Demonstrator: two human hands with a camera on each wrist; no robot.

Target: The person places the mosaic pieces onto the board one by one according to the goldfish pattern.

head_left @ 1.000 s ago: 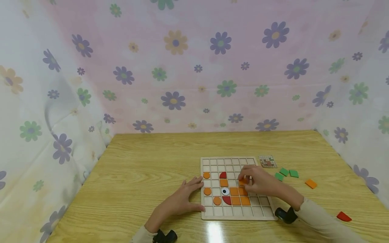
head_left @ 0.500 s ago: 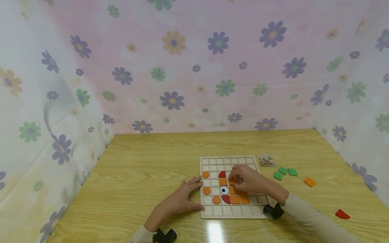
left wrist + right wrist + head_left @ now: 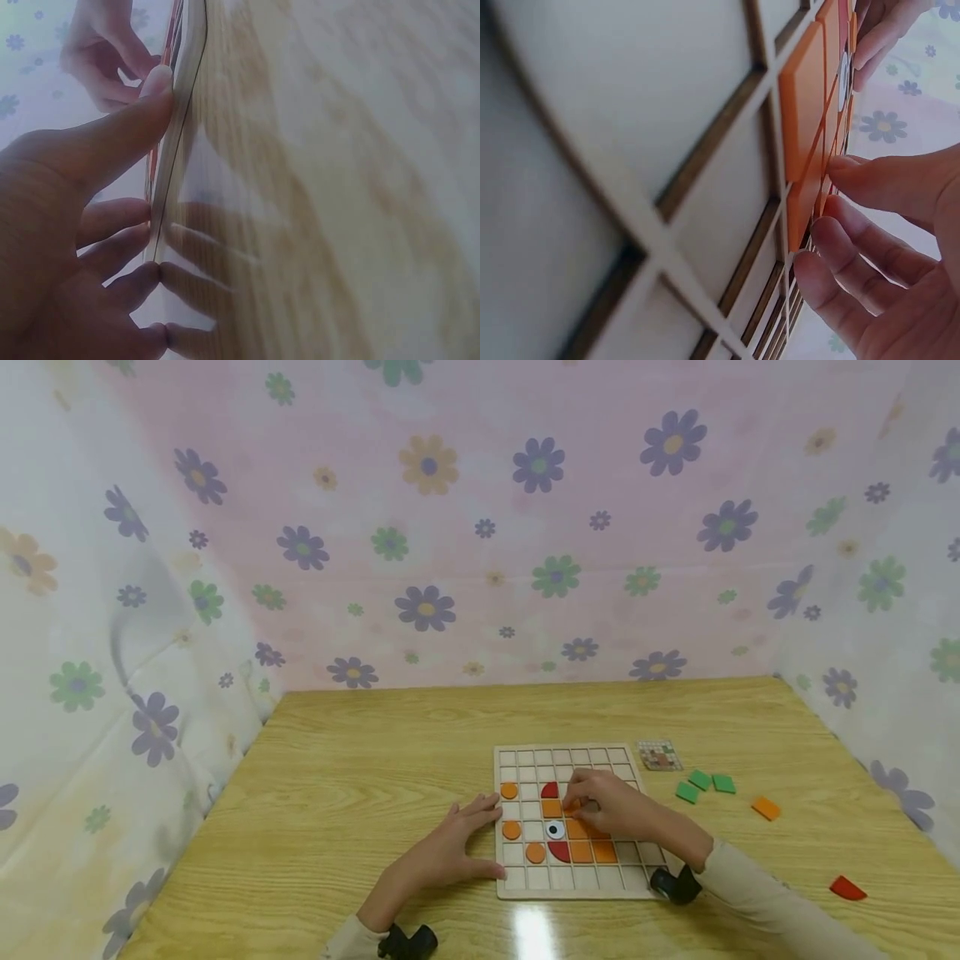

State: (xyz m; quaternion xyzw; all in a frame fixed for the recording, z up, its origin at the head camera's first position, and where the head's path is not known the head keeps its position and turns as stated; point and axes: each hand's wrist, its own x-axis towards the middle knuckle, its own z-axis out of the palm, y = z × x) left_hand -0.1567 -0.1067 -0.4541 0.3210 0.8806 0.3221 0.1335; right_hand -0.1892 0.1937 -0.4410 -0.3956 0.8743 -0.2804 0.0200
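Observation:
A wooden grid board [image 3: 525, 882] lies on the table, holding orange squares [image 3: 581, 852], orange discs [image 3: 512, 831], red quarter pieces [image 3: 550, 790] and a white eye piece [image 3: 555, 830]. The left hand [image 3: 442, 853] rests at the board's left edge, thumb and fingers spread and touching its rim. Over the middle of the board, the right hand [image 3: 618, 806] pinches an orange square [image 3: 572, 808] at a cell right of another orange square. In the right wrist view the right hand's [image 3: 889, 240] thumb and fingertips meet at the orange pieces [image 3: 802, 105]; the held one is partly hidden.
Right of the board lie several green squares [image 3: 687, 792], an orange square [image 3: 766, 808] and, nearer the front, a red quarter piece [image 3: 848, 888]. A small patterned card [image 3: 659, 756] sits by the board's upper right corner. Flowered cloth surrounds the table.
The right hand has moved left across the board with the orange square, then stayed nearly in place over the last half second. The left hand has kept its place at the board's edge.

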